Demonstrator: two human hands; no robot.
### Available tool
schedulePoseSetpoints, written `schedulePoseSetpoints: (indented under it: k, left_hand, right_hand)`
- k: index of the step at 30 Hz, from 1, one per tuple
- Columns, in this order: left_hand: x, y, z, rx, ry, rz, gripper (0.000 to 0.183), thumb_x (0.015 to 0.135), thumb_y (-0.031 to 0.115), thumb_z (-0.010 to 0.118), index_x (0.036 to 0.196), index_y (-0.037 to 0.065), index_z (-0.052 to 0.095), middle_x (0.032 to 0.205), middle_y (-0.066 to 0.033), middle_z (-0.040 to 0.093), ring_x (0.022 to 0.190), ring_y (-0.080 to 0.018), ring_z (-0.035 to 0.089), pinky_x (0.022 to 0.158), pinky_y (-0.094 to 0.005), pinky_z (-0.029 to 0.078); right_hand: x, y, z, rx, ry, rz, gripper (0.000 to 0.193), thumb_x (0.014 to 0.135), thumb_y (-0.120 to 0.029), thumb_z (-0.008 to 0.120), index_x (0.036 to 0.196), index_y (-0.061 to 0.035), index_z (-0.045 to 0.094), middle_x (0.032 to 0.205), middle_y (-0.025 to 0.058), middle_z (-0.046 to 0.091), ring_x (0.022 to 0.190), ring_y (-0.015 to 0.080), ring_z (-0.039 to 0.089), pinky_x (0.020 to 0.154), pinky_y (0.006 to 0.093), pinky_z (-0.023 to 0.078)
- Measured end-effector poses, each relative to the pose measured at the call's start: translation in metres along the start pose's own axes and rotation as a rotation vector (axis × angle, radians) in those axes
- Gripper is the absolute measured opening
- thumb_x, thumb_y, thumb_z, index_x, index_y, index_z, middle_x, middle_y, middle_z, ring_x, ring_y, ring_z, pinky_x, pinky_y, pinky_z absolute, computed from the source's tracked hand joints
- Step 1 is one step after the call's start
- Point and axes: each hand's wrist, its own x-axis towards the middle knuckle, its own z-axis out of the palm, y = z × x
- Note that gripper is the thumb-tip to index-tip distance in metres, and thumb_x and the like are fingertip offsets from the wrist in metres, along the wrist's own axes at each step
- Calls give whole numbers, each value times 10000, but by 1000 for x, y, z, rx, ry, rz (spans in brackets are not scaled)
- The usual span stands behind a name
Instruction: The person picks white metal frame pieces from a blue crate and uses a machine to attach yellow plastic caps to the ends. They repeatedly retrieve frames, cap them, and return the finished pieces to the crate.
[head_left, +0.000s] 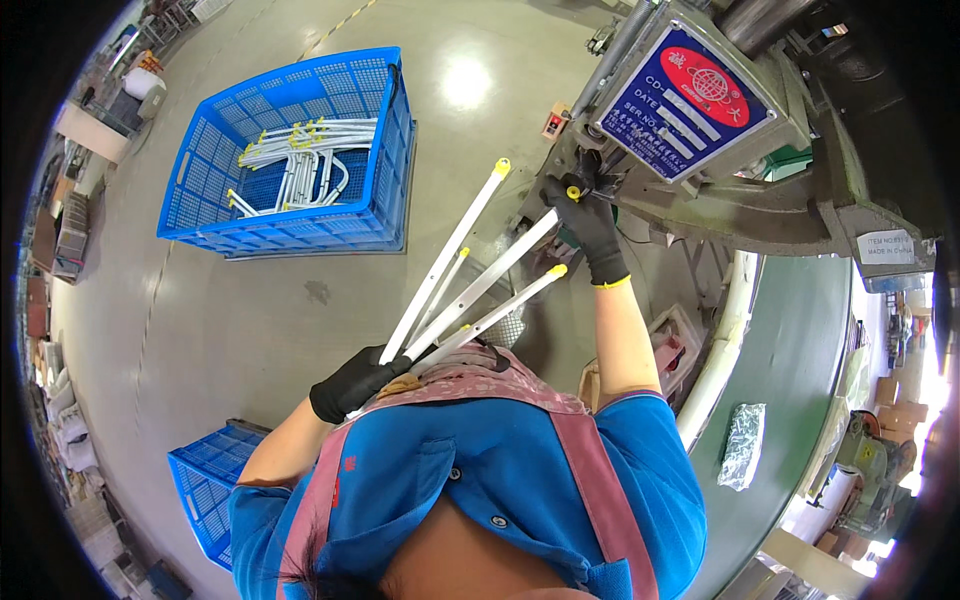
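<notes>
My left hand (358, 383), in a black glove, is closed round the lower part of a bundle of white metal tubes in front of my waist. The tubes fan out upward and to the right. One outer tube (445, 260) ends in a yellow cap. In its black glove, my right hand (592, 228) grips the far end of the middle white tube (490, 272), beside a yellow ring-shaped piece (573, 192). That end is right under the grey machine (800, 190) with a blue plate. Part of the tube end is hidden by my fingers.
A large blue crate (300, 232) on the floor at the far left holds several white tube frames with yellow ends. Another blue crate (205, 480) stands near my left elbow. Right of me is a green surface (790, 370) with a clear plastic packet (742, 447).
</notes>
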Motion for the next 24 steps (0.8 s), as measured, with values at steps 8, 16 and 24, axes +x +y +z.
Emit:
schedulePoseSetpoints:
  k: [8, 16, 24]
  left_hand:
    - [7, -14, -7, -19, -91, -19, 476, 940, 379, 506, 1175, -31, 552, 1009, -82, 614, 911, -146, 530, 834, -298, 431]
    - [1, -17, -9, -88, -135, -56, 476, 950, 395, 495, 1167, -24, 560, 986, -72, 608, 892, -142, 525, 801, -282, 439]
    - [14, -32, -3, -50, -20, -30, 459, 927, 409, 531, 1078, -21, 592, 849, -50, 593, 783, -133, 502, 716, -295, 442]
  right_hand:
    - [-2, -21, 14, 609, 106, 268, 232, 834, -72, 675, 1039, -27, 576, 732, 13, 582, 630, 104, 564, 579, 259, 468]
    - [-5, -17, 20, 703, 233, 283, 195, 793, 10, 669, 979, 7, 611, 790, 70, 644, 657, 144, 617, 600, 264, 496]
    - [-13, -10, 16, 587, 160, 324, 59, 834, -56, 639, 819, 1, 647, 739, 67, 661, 640, 137, 619, 595, 266, 485]
